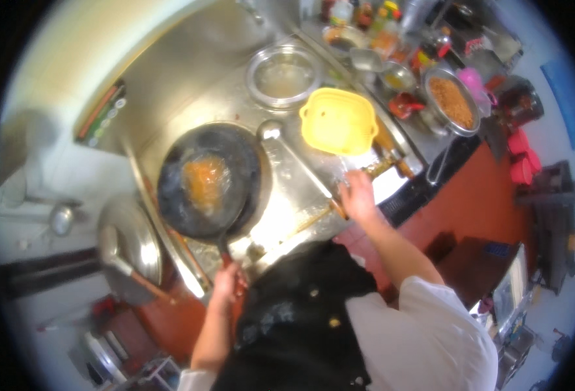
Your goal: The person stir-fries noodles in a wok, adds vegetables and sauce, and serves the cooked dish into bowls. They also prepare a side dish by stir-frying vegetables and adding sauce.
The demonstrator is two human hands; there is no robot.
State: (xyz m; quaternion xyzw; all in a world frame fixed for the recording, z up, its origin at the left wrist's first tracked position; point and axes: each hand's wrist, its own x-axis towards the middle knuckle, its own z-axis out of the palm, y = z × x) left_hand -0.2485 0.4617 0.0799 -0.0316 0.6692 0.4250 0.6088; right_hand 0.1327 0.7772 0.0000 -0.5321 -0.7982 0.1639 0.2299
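My left hand (pixel 229 282) grips the red handle of a black wok (pixel 175 215). Orange food (pixel 204 183) with shiny liquid around it lies in the wok. My right hand (pixel 358 193) is at the front edge of the steel cooktop, close to the wooden handle end of a steel ladle (pixel 299 163); blur hides whether its fingers hold something. The ladle's bowl lies just right of the wok. Beyond my right hand sits a yellow plastic basket (pixel 337 122). A round steel pot (pixel 284 78) with cloudy liquid is set in the cooktop behind the ladle.
Sauce bottles (pixel 365 15), bowls and a strainer (pixel 451 100) full of brown crumbly food crowd the right side. A large metal lid (pixel 140 244) and a wooden-handled utensil (pixel 136 276) are at the left. A dark cabinet (pixel 468 269) stands on the red floor, right.
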